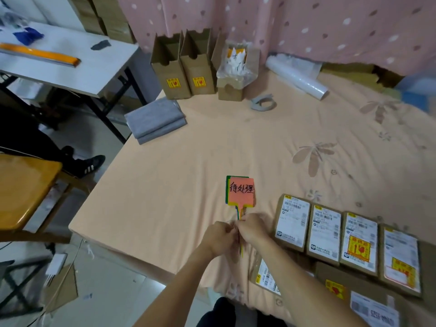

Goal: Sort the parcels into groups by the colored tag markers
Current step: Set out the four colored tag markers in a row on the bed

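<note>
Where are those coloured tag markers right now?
In the head view, low centre: the left hand and right hand pinch the stems of the stacked tag markers over the peach sheet, just left of the row of parcels.

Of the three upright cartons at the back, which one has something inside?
The rightmost carton, holding a clear plastic bag of white pieces; the two cartons left of it stand open with no contents showing.

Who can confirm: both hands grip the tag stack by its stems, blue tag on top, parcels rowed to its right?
Top tag is salmon pink, not blue; head view shows it. Left hand and right hand grip the stems, parcels to the right.
</note>
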{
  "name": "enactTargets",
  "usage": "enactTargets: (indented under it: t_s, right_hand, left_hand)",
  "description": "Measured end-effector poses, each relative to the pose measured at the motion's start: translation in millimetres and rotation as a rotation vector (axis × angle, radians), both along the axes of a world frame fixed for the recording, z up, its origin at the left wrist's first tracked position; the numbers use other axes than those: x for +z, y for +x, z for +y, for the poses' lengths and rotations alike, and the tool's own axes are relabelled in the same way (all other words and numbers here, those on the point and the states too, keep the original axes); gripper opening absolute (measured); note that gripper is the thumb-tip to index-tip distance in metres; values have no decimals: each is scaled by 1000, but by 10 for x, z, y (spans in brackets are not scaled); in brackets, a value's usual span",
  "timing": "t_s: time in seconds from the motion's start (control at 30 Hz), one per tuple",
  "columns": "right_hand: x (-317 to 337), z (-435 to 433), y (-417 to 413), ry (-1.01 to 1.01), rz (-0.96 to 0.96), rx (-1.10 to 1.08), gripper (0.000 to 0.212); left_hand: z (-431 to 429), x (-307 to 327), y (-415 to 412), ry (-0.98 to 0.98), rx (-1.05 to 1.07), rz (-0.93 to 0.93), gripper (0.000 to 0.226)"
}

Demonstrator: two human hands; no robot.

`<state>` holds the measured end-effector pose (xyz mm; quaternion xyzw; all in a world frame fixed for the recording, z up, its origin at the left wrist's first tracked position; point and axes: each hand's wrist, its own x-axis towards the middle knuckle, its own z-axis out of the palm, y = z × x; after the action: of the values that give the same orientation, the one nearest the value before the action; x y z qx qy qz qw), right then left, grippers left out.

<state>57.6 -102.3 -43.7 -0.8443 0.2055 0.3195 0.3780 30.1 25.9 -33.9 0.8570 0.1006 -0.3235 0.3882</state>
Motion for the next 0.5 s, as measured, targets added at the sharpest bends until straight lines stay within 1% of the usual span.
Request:
enactTargets:
  t_s: [0.07, 0.13, 0.17, 0.27, 0.33, 0.4, 0.5]
  right_hand:
    - [79, -58, 57, 9, -32, -28, 18]
    - [178, -116, 110, 46, -79, -58, 17]
    - [230, -146, 140, 62, -109, -62, 16]
    - [395, -222, 202, 101, -203, -83, 21]
    - [509, -249, 224, 214, -258, -110, 25]
    - [622, -305, 245, 321, -319, -117, 34]
    - [785, -463, 289, 345, -408, -70, 37]
  left_hand:
    - [38, 76, 71, 0, 116, 1, 38]
    - [21, 158, 173, 19, 208, -51, 34]
    - [-16, 220, 233, -25, 262, -60, 33]
    - [-213, 474, 415, -344, 447, -7, 27]
    - [-350, 683, 520, -491, 493, -17, 24]
    - [-469, 851, 590, -561, 491, -58, 24]
    - [-577, 1022, 646, -626, 500, -91, 24]
